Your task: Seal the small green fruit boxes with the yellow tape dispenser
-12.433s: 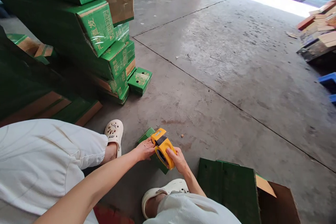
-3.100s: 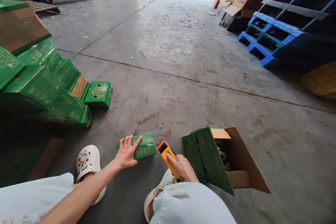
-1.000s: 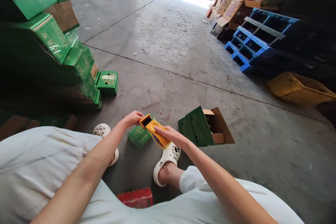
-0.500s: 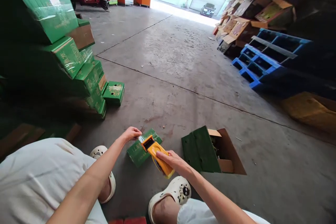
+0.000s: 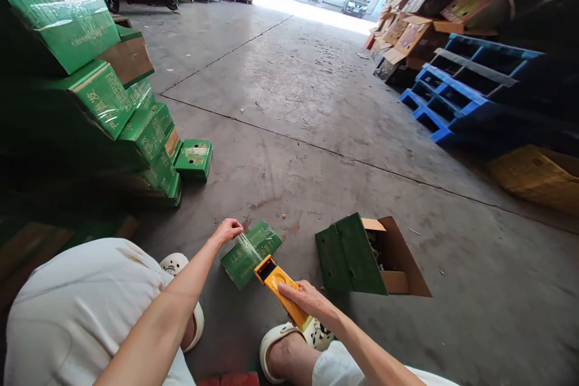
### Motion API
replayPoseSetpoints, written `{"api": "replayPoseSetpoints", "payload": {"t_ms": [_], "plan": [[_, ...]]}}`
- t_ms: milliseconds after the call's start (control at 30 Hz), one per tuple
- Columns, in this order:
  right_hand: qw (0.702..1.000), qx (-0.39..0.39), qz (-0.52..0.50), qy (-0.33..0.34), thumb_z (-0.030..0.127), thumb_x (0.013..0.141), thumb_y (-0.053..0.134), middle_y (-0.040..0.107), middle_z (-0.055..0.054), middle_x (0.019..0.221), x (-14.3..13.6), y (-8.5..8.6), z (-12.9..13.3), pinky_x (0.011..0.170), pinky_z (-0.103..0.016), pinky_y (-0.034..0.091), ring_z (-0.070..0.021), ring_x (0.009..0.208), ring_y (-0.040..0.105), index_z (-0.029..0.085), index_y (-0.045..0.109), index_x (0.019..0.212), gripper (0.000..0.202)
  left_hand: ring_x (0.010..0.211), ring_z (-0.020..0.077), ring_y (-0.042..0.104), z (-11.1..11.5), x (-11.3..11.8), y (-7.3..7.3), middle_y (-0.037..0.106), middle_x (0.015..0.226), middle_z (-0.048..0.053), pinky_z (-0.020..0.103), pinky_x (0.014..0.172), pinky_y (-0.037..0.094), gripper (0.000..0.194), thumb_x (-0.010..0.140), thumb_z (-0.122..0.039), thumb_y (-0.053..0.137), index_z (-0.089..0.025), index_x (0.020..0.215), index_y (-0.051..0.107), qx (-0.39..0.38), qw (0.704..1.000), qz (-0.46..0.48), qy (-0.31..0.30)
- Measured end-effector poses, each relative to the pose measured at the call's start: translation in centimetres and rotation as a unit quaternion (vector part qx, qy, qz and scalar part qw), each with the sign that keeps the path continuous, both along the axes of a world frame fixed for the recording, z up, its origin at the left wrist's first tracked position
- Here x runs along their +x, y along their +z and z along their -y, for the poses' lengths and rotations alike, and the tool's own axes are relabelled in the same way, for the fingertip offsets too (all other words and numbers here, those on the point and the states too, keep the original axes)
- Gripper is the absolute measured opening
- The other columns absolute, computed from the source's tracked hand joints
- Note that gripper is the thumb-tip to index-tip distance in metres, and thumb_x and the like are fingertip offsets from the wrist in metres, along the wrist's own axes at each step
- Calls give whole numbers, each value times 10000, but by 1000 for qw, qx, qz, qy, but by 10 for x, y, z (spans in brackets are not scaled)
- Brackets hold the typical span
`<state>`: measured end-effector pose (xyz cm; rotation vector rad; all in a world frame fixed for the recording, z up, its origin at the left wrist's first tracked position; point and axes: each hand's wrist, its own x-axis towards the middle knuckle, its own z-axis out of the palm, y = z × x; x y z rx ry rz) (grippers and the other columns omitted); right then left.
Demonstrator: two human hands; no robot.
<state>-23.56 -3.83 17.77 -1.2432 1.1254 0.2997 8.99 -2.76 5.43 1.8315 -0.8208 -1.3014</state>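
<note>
A small green carton [image 5: 239,263] with gold print lies on the floor between my feet. Over its top stretches a strip of clear tape [image 5: 250,246]. The tape's free end is pinched in the fingers of my left hand [image 5: 229,230], above the carton's left side. My right hand [image 5: 305,300] is wrapped round a yellow tape dispenser [image 5: 283,289], thumb on top. The dispenser's front end is just off the carton's near right edge, and the tape runs from there to my left fingers. The tape roll inside is hidden.
An opened green carton [image 5: 350,256] lies tipped at the right, its contents mostly shadowed. Stacked green cartons [image 5: 102,99] rise at the left, a single one [image 5: 194,158] beside them. Blue pallets [image 5: 447,93] and a heap of used boxes [image 5: 414,36] are at the right.
My right hand has drawn the dispenser down and to the right, away from my left hand. A longer strip of tape now spans the carton. My left hand has barely moved.
</note>
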Motion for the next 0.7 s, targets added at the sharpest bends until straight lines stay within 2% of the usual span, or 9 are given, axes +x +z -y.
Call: {"api": "replayPoseSetpoints", "payload": {"t_ms": [200,467,600,700], "plan": [[1000,-6,-2,5,923,682,673,643,-16,619,-2,-6,1,511,-241,437,-168,557,624,207,582,723,723,702,165,570,1,-7,-6,615,651,-12,261,681,407,187,745,-345,679,-166,788,714,-20,997,70,-7],[1000,-7,-21,10,901,723,657,652,-30,652,2,-14,7,526,-226,444,-167,587,642,193,583,767,713,778,179,625,5,-3,-20,681,732,6,269,762,453,148,829,-270,619,-171,837,729,-16,992,118,-28],[999,-14,-36,11,843,774,669,652,-40,648,5,-25,9,522,-228,456,-177,586,652,196,585,756,652,892,194,669,1,-15,-30,745,895,37,278,842,488,157,876,-253,595,-178,897,732,-3,990,136,-34],[999,-20,-44,-5,792,819,670,669,-49,655,8,-29,8,527,-226,470,-176,587,656,195,591,732,608,1044,208,689,-3,-27,-36,759,1055,72,292,959,497,235,935,-259,548,-176,1052,735,17,988,149,-31]]}}
